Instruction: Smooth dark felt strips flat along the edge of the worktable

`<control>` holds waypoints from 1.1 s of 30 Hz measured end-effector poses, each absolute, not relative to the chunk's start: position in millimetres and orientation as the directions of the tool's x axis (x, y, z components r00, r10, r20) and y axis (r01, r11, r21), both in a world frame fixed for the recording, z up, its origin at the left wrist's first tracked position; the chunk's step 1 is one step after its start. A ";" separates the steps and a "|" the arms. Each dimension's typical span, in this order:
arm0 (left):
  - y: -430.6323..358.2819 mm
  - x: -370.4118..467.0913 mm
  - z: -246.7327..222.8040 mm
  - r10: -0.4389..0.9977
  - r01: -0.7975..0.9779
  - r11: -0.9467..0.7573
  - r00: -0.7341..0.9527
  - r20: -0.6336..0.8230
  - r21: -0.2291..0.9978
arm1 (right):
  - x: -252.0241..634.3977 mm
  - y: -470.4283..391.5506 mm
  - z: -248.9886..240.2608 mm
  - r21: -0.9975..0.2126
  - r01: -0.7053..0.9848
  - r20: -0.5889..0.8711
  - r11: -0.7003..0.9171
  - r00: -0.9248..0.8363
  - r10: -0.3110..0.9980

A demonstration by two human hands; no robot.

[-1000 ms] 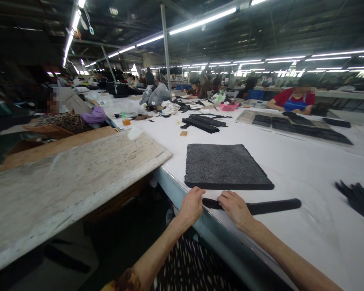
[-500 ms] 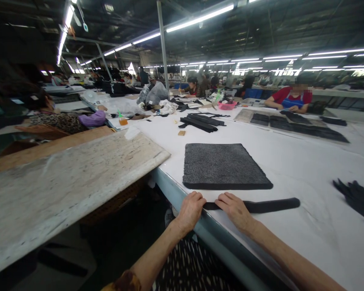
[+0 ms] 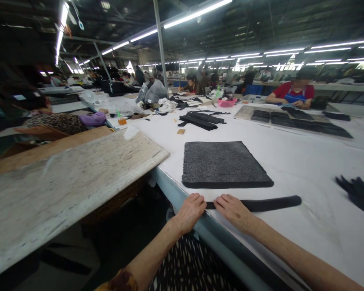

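A long black fabric strip [image 3: 273, 203] lies along the near edge of the white table, its rounded right end flat on the surface. Closed over its left end is my left hand [image 3: 190, 211], fingers curled at the table's edge. A short way to the right, my right hand [image 3: 233, 210] presses bent fingers onto the same strip. A small length of it shows between the two hands; the part beneath the fingers is hidden. Just beyond lies a neat, flat stack of dark grey fabric pieces [image 3: 223, 163], apart from the hands.
A pale worn board [image 3: 69, 186] adjoins the white table [image 3: 309, 169] at left. Black strips [image 3: 200, 120] and a tan block [image 3: 180, 131] lie beyond the stack. Dark fabric [image 3: 356, 194] sits at right. A co-worker in red [image 3: 291, 95] is across the table, another person at left.
The view has shifted slightly. Both hands stay on the strip in nearly the same place, and the stack has not moved.
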State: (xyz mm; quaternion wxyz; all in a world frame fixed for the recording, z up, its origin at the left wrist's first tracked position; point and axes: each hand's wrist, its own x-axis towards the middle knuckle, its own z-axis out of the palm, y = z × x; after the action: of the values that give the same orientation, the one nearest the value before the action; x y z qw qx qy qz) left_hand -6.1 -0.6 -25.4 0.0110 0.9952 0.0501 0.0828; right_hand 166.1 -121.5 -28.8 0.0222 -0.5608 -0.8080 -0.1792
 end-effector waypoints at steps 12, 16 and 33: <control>-0.8 -25.2 -34.9 0.343 0.243 -0.914 0.889 0.302 0.324 | 157.5 -119.6 -19.8 0.279 0.918 0.268 0.281 -0.355 0.895; -0.6 -28.7 -37.1 0.365 0.253 -0.905 0.875 0.318 0.342 | 162.5 -121.9 -24.6 0.280 0.918 0.296 0.281 -0.361 0.885; -8.5 -25.8 -38.1 0.876 0.353 -0.286 0.473 0.094 0.891 | 142.3 -114.2 -20.1 0.290 0.909 0.273 0.298 -0.377 0.885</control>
State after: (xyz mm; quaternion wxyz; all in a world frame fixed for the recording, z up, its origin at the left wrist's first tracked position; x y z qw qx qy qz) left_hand -25.8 -8.5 -38.1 0.4307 0.7423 0.4139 0.3038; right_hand 142.3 -114.2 -20.1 0.0304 -0.5571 -0.8052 -0.2010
